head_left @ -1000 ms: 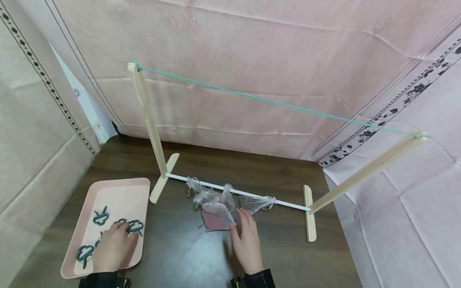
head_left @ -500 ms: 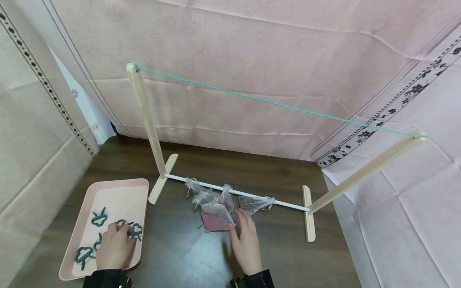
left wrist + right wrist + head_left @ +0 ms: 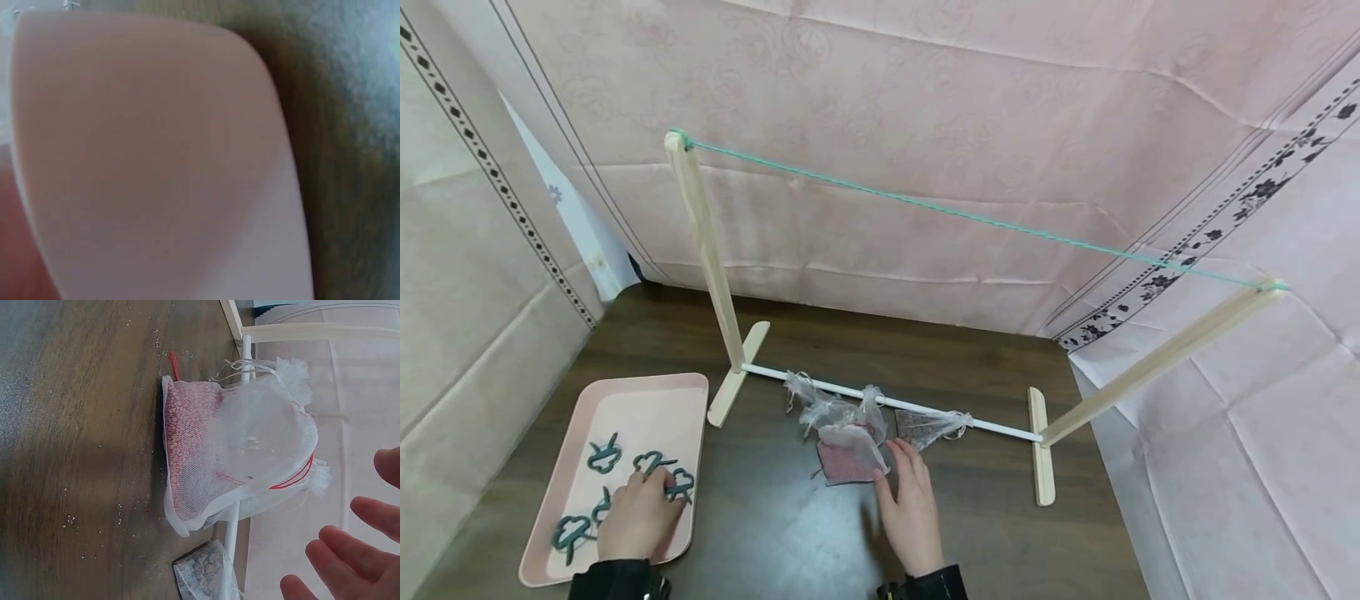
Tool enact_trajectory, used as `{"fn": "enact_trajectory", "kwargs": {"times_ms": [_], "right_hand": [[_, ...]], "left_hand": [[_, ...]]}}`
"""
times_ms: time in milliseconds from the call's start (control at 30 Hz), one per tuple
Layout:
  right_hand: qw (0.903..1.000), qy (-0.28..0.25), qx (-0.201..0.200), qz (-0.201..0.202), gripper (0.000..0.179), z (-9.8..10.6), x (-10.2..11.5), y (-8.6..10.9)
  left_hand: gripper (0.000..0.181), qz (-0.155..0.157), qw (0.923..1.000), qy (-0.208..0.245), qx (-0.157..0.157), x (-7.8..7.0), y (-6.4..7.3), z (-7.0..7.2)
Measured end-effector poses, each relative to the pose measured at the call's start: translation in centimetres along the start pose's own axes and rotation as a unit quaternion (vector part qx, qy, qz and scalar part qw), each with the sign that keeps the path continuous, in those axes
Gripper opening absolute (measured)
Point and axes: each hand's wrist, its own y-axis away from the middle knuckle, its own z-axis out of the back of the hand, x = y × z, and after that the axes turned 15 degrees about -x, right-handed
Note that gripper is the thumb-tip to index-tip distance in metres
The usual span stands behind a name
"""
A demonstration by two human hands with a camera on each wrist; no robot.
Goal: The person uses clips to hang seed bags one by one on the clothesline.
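Note:
Several dark green cloud-shaped clips lie in a pale pink tray at the left. My left hand reaches into it, with curled fingers pinching the clip nearest the tray's right side; the fingertips are partly hidden. In the middle, translucent drawstring mesh bags lie in a bunch against a white rod, and the front mesh bag has reddish contents. My right hand is beside that bag, fingers spread and relaxed, holding nothing. Another mesh bag with dark contents lies just beyond its fingertips.
A wooden stand has two upright posts, left and right, with a green string tied between their tops. The white rod joins their feet low over the dark table. Pale cloth hangs behind and at both sides.
The left fingers have closed in on the right-hand clip and drawn it slightly toward the person. The right hand stays beside the bags, almost unmoved.

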Motion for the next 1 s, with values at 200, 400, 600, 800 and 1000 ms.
{"fn": "enact_trajectory", "kwargs": {"times_ms": [200,400,600,800,1000], "right_hand": [[1.0000,-0.001,0.000,0.000,0.039,0.2,0.5,-0.5],[0.9994,0.004,-0.024,0.023,0.039,0.4,0.7,-0.3],[0.9983,0.009,-0.044,0.037,0.040,0.4,0.4,0.2],[0.9979,0.014,-0.046,0.042,0.040,0.2,0.3,0.5],[0.9987,0.009,-0.032,0.037,0.039,0.2,0.3,0.7]], "left_hand": [[0.027,-0.001,0.9999,-0.009,-0.012,0.0,0.0,0.2],[0.025,-0.012,0.9998,-0.017,-0.006,-0.1,0.3,0.1],[0.027,-0.023,0.9994,-0.025,0.004,-0.1,0.5,-0.1],[0.055,-0.022,0.9993,-0.022,0.020,-0.2,0.6,-0.3],[0.054,-0.013,0.9986,-0.039,0.031,-0.3,0.6,-0.3]]}}
